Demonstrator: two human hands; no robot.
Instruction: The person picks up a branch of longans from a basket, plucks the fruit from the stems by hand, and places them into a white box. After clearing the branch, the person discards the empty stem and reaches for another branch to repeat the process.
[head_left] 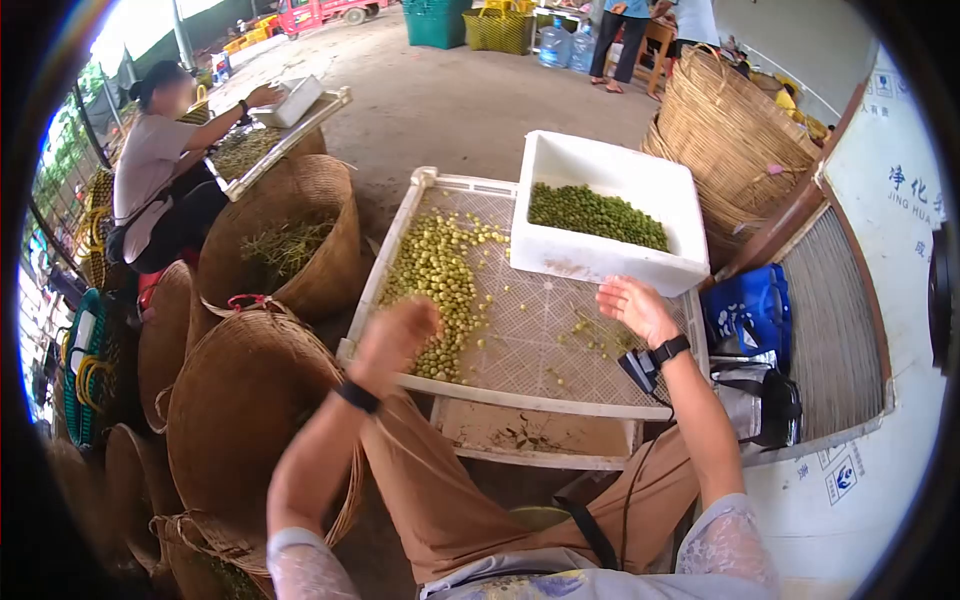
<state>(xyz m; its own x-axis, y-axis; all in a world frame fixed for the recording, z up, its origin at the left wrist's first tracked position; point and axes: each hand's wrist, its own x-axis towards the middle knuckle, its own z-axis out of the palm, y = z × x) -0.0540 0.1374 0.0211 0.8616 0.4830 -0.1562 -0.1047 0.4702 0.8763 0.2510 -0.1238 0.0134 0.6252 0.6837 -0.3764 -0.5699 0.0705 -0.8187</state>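
A white-framed mesh tray (540, 330) lies in front of my knees. A heap of small round yellow-green fruits (440, 280) covers its left part. My left hand (400, 335), smeared by motion, is over the lower left of that heap; its fingers are too blurred to read. My right hand (637, 308) is held up over the tray's right side with fingers stretched out and nothing in them. Just beyond it, a white foam box (610, 262) rests on the tray, holding smaller dark green round fruits (595, 215). Thin stems (600, 335) and a few loose fruits lie near my right hand.
Large woven baskets (250, 400) crowd my left side, one with stems (285, 245) inside. A person (160, 170) sits at another tray (285, 145). At the right are a tall basket (735, 130), a blue bag (750, 310) and a white panel (850, 520).
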